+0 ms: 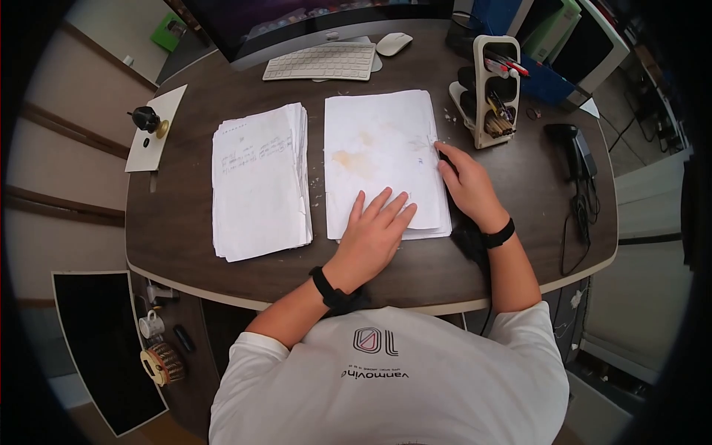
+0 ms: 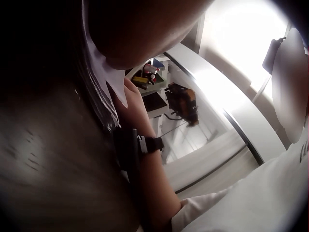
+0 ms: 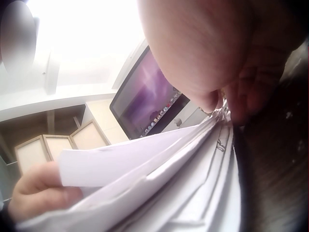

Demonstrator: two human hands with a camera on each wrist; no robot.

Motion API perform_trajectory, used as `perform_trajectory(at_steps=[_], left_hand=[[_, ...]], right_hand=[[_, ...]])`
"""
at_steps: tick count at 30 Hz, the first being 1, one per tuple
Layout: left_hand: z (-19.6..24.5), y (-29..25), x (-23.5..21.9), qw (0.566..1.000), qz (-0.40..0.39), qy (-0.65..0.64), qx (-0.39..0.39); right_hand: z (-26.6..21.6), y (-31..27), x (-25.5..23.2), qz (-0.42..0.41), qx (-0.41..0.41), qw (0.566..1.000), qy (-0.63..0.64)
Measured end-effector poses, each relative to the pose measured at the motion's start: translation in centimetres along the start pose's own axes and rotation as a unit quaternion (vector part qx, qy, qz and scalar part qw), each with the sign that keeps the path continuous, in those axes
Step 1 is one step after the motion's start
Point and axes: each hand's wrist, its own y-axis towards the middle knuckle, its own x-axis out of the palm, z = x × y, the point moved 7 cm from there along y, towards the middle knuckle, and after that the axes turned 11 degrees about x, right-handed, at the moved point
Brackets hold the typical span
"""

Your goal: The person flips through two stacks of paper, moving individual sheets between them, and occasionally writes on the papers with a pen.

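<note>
A dark wood-grain desk (image 1: pixel 178 208) bears a white paper stack (image 1: pixel 378 141), right of a handwritten paper pile (image 1: pixel 256 193). Bent arms (image 1: pixel 517 274) reach from the near side, hands apart: the left hand (image 1: pixel 376 239) rests fingers spread on the stack's near part; the right hand (image 1: pixel 472 189) pinches sheets along its right edge. Black wristbands (image 1: pixel 499 234) circle both wrists.

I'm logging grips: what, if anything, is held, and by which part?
The right hand pinches the right paper stack by its right edge; the left hand rests on top.
</note>
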Motion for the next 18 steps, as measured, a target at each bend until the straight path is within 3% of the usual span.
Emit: perform_trajectory(at_steps=[8,12,14,18], left_hand=[[0.8,0.5,-0.2,0.999,0.004,-0.029,0.021],[0.9,-1.0,-3.1,0.995,0.01,-0.09,0.037],[-0.2,-3.6,-6.2,0.995,0.076,-0.057,0.036],[-4.8,-9.1,-11.1,0.982,0.055,0.081,-0.162]], right_hand=[[-0.1,0.0,0.0,-0.005,0.016,1.0,0.014],[0.1,0.0,0.1,-0.008,0.023,1.0,0.003],[0.1,0.0,0.0,-0.012,0.035,0.999,0.005],[0.2,0.0,0.1,-0.017,0.042,0.999,0.011]])
